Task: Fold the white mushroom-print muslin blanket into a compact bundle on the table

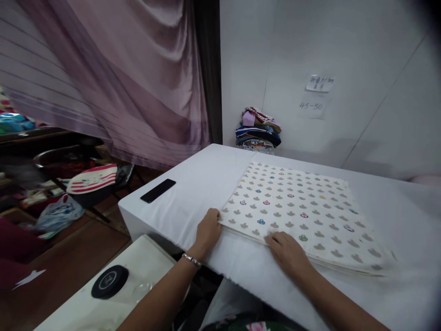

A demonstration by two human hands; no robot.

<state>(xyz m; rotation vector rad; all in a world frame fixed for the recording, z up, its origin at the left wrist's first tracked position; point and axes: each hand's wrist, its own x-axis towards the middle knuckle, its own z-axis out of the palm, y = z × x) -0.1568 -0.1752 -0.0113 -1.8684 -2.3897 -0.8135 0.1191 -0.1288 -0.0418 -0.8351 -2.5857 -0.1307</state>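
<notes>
The patterned cloth (289,207) lay flat in layers, gripped at its nine-o'clock corner by the left hand (208,231) and at its seven-o'clock edge by the right hand (287,253), on the white desk (193,184). This looked like squaring up; the next move seemingly called for keeping edges aligned.

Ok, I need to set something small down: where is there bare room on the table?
The white table is bare between the black phone and the patterned cloth, and right of that cloth. It's crowded along the cloth's near edge, where the left hand and right hand are.
</notes>
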